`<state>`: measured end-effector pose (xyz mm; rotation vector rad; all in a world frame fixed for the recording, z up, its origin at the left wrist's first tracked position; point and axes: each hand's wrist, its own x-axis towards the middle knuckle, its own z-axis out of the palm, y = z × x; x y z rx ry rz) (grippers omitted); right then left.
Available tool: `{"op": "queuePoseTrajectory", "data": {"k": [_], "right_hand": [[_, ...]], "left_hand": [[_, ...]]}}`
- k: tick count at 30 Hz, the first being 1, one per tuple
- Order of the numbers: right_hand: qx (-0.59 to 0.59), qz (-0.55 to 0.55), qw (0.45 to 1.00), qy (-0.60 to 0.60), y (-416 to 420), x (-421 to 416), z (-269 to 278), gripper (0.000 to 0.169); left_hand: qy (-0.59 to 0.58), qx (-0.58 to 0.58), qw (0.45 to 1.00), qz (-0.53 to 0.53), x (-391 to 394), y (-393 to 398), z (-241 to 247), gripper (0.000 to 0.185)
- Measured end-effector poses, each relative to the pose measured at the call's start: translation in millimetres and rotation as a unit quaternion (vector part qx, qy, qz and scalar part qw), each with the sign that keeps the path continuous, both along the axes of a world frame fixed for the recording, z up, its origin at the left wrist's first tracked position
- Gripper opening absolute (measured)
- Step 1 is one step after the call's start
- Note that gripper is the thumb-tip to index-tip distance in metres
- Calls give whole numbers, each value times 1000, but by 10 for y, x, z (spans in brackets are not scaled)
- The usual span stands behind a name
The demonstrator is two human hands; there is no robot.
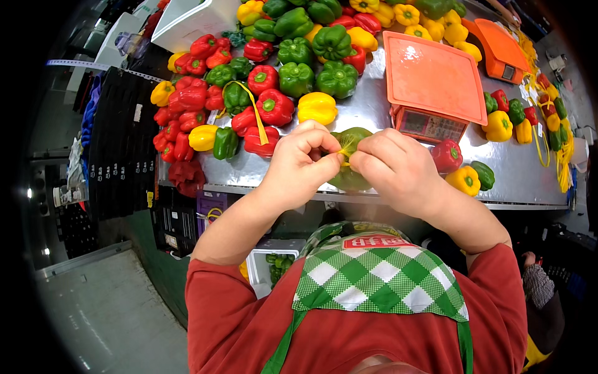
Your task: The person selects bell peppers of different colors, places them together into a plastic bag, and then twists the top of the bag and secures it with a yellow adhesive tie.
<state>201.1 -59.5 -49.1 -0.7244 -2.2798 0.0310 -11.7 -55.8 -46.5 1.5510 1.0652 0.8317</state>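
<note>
My left hand (303,163) and my right hand (397,168) meet over the near edge of the metal table. Between them they pinch the gathered neck of a yellow mesh net bag (346,153). Green bell pepper (350,180) shows through the mesh beneath my fingers; how many peppers the net holds is hidden. A yellow bell pepper (317,108) lies just beyond my hands. Red bell peppers (275,107) and green bell peppers (296,79) are heaped behind and to the left. A loose yellow net strip (257,112) lies over the heap.
An orange-topped scale (434,70) stands right of my hands, with a second orange scale (502,49) behind it. Netted peppers (514,112) lie farther right. Black crates (121,140) are stacked left, and a white foam box (194,23) stands back left. Another person's arm (537,276) shows lower right.
</note>
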Motion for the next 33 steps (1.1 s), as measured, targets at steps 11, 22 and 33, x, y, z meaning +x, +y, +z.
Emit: {"op": "queuePoseTrajectory", "data": {"k": [11, 22, 33], "right_hand": [[-210, -43, 944, 252, -124, -64, -156, 9], [-460, 47, 736, 494, -86, -106, -211, 21], [-479, 51, 719, 501, -19, -111, -257, 28]], "left_hand": [[-178, -54, 982, -41, 36, 46, -367, 16], [-19, 213, 973, 85, 324, 29, -318, 14], [-37, 265, 962, 48, 266, 154, -369, 9]]}}
